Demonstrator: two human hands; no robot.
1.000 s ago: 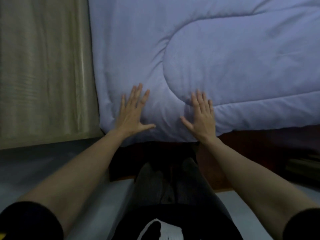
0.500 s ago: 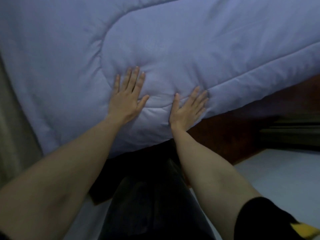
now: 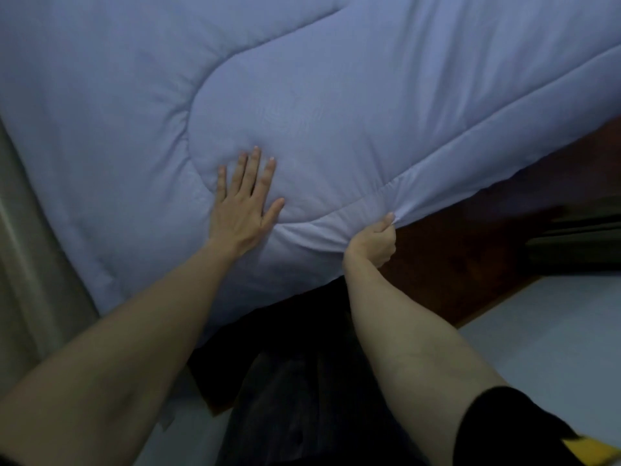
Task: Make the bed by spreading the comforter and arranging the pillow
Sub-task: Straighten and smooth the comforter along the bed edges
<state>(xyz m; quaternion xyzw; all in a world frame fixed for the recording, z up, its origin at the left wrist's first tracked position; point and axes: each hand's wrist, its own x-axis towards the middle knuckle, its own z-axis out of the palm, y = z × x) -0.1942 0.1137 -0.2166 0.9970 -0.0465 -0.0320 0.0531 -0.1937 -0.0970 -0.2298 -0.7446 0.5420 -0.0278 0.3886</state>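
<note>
Far left: a pale curtain (image 3: 30, 264) hangs beside the bed, just off the comforter's corner.

Comforter (image 3: 336, 95): pale lavender-blue, quilted, puffy. It lies spread over the bed and fills the upper part of the view. A stitched seam curves in a rounded loop through the middle; a straight seam runs parallel to the near edge. The near edge hangs over a dark reddish-brown bed frame (image 3: 470, 257).

Your left hand (image 3: 243, 206) lies flat on the comforter, palm down, fingers spread and pointing away from you, pressing just inside the curved seam. The fabric dimples under it.

Your right hand (image 3: 374, 240) is closed in a fist on the comforter's near edge, thumb on top, fabric pinched and bunched into small folds at the grip. The two hands are apart, near each other.

Lower right: pale floor (image 3: 554, 331), black sleeve (image 3: 497, 428) with a yellow patch.
</note>
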